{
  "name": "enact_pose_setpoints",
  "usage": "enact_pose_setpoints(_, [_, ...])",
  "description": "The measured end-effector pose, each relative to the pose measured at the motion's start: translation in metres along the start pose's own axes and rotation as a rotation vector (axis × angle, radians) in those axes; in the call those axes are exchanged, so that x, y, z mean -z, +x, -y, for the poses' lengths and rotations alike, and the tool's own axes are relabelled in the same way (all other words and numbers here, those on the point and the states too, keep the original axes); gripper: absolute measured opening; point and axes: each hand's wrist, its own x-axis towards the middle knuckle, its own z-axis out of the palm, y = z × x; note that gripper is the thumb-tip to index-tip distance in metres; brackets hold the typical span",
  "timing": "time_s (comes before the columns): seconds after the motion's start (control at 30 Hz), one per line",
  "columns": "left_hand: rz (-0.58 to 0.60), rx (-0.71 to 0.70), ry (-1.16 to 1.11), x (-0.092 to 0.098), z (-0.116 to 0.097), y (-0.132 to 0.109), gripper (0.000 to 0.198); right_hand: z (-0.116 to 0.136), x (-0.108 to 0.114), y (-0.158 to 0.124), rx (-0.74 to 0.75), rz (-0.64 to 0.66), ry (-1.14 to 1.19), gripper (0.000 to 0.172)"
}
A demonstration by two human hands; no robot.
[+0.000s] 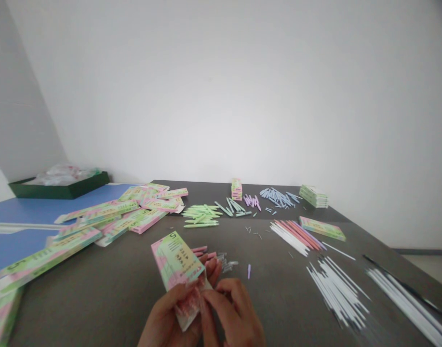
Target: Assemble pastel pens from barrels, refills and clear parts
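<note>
My left hand [170, 315] is closed around a small pink and green printed box [177, 260], tilted above the dark table. At the near end of that box a white flap stands out, and pinkish pieces show inside, too blurred to name. My right hand [233, 313] has its fingers bent at this end, against the flap; whether a small piece is pinched there is hidden. Just beyond the hands lie a few pink pen barrels [201, 251] and small clear caps [228, 264]. A single purple piece [248, 271] lies to their right.
Flat printed boxes [115, 217] pile up on the left. Green barrels [201, 213], purple barrels [252, 201] and blue barrels [278, 196] lie farther back. White refills [338, 294] spread on the right, near stacked boxes [314, 196]. A dark green tray [61, 190] holds plastic bags.
</note>
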Motion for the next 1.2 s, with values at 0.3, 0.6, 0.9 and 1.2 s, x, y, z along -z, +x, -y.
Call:
enact_pose_setpoints(0.3, [-0.056, 0.128, -0.029, -0.001, -0.001, -0.004, 0.054, -0.005, 0.011, 0.014, 0.047, 0.122, 0.05, 0.019])
enact_pose_setpoints(0.6, [-0.054, 0.122, -0.092, 0.002, 0.001, 0.004, 0.04, 0.003, 0.008, 0.042, 0.002, 0.21, -0.025, 0.024])
enact_pose_setpoints(0.9, [-0.071, 0.139, -0.093, 0.003, -0.009, -0.001, 0.038, -0.015, 0.0, 0.024, 0.458, -0.016, 0.014, 0.026])
enact_pose_setpoints(1.2, [-0.069, 0.158, -0.283, 0.0, -0.002, -0.005, 0.019, -0.02, -0.006, 0.028, 0.655, -0.023, -0.106, 0.025])
